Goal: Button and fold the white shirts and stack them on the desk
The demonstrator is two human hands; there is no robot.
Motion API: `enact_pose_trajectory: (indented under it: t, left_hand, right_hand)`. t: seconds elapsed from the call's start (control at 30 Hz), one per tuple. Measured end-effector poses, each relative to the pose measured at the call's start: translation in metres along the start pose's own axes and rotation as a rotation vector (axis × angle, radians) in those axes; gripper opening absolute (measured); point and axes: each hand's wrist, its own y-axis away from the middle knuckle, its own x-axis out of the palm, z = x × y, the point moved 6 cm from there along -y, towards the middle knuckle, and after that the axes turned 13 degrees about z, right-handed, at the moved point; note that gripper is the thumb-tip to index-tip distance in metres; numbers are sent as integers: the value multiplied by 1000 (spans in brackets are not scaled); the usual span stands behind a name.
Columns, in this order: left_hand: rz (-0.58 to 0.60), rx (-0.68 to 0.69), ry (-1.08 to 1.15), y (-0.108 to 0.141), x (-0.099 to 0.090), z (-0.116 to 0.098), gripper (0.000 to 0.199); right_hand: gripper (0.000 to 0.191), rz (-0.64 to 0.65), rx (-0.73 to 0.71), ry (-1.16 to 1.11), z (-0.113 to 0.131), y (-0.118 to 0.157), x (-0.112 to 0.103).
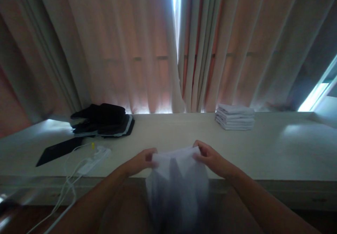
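The white cloth [181, 177] hangs by the near edge of the table [273, 153], its top pinched by the left hand [143, 159] and right hand [210, 157]; pulling evenly, both level, should keep that edge straight. Beyond, rightward, sits a folded white stack [235, 118].

Seen from the cloth [177, 181], which hangs at the near edge of the table [276, 156] with the left hand [147, 158] on its 11 o'clock corner and the right hand [210, 156] on its 1 o'clock corner, a stack of folded cloths [235, 118] sits at 1 o'clock, toward the back. A pile of clothes [102, 121] lies at 11. A power strip [94, 161] lies between 9 and 10, a flat panel [60, 151] farther out. Cords [68, 182] run over the near edge toward 8. Curtains [126, 47] hang behind, from 10 to 2.
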Motion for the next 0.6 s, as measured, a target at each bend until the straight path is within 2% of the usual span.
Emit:
enact_pose_trajectory:
  t: [0.03, 0.1, 0.2, 0.27, 0.33, 0.43, 0.47, 0.53, 0.6]
  left_hand:
    - [-33, 48, 147, -9, 5, 10, 38]
    - [-116, 154, 319, -24, 13, 17, 41]
    - [-232, 213, 422, -37, 16, 3, 46]
    - [-255, 189, 442, -39, 13, -13, 58]
    - [-161, 103, 376, -43, 14, -25, 49]
    - [4, -17, 181, -49, 20, -27, 27]
    - [3, -4, 116, -51, 20, -27, 25]
    - [-84, 80, 17, -55, 16, -27, 27]
    - [-197, 130, -55, -57, 13, -23, 28]
  right_hand:
    - [28, 12, -7, -12, 10, 0, -4]
    - [29, 37, -6, 1, 28, -1, -11]
    - [31, 52, 0, 125, 46, 0, -23]
    - [36, -17, 13, 258, 50, 3, -35]
    - [46, -129, 33, 360, 49, 6, -47]
    - [54, -233, 69, 399, 35, 7, -57]
    - [55, -239, 79, 389, 28, 7, -57]
    - [49, -221, 116, 365, 14, 6, -58]
    - [27, -205, 207, 396, 0, 6, -57]
